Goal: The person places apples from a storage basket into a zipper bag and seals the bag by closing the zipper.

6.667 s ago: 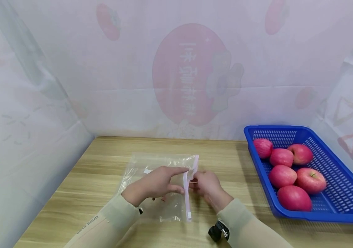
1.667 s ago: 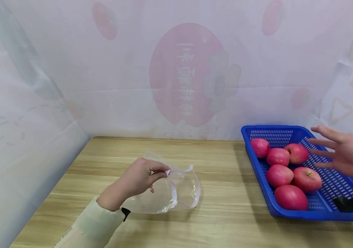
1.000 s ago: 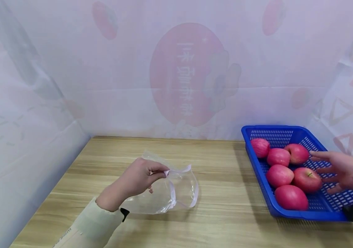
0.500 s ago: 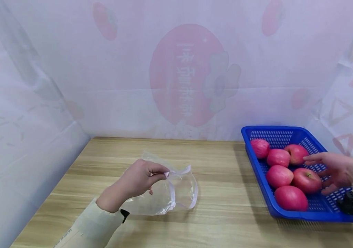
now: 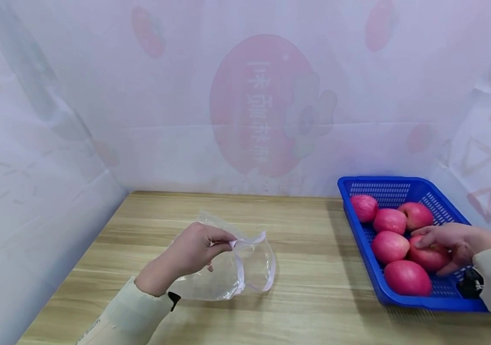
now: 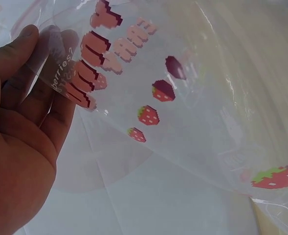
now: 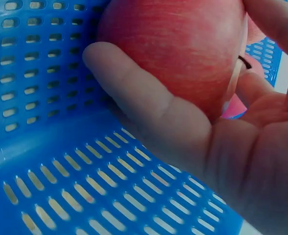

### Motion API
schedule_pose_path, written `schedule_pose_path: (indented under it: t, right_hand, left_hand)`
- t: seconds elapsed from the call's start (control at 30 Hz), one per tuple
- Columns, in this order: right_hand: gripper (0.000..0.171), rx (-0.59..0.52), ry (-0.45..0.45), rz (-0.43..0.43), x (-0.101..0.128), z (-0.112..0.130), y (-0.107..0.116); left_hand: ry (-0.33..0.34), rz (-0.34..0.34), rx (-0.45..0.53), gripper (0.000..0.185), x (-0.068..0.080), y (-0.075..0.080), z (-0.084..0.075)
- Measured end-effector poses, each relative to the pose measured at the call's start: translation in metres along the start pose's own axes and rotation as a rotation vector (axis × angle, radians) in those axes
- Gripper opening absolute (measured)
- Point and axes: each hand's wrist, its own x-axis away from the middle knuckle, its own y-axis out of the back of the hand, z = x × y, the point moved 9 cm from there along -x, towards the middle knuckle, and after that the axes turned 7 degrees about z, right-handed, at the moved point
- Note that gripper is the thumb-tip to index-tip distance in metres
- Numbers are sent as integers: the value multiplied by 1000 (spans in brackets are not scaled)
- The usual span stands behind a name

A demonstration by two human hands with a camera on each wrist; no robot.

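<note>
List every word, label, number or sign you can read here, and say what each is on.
"berries?": white print on the clear bag; the marks next to it are too blurred to read.
Large pink letters, same bag: creased and overlapping, not surely readable.
Column of characters on the backdrop: too faint and blurred to read.
Lettering on the left sleeve: too small and blurred to read.

Left hand (image 6: 24, 142) pinching clear plastic bag (image 6: 192, 117), printed strawberries (image 6: 148, 115), pink lettering (image 6: 95, 48)
</note>
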Motion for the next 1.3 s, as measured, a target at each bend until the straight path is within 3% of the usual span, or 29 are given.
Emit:
schedule_pose_path:
  t: [0.27, 0.47, 0.63, 0.83, 1.3]
  right_hand:
    - [79, 49, 40, 72, 3, 3, -7]
    - [86, 86, 53, 95, 1, 3, -9]
    - [82, 89, 70, 68, 1, 1, -5]
    - [53, 60, 105, 103, 7, 2, -3]
    - [55, 25, 213, 54, 27, 23, 6]
  left_hand:
    - [11, 10, 0, 14, 1, -1, 0]
    - [23, 15, -5, 14, 2, -1, 2]
    - [9, 9, -14, 15, 1, -1, 0]
    - [9, 11, -11, 15, 0, -1, 0]
    - [-4, 17, -23, 16, -1, -3, -1]
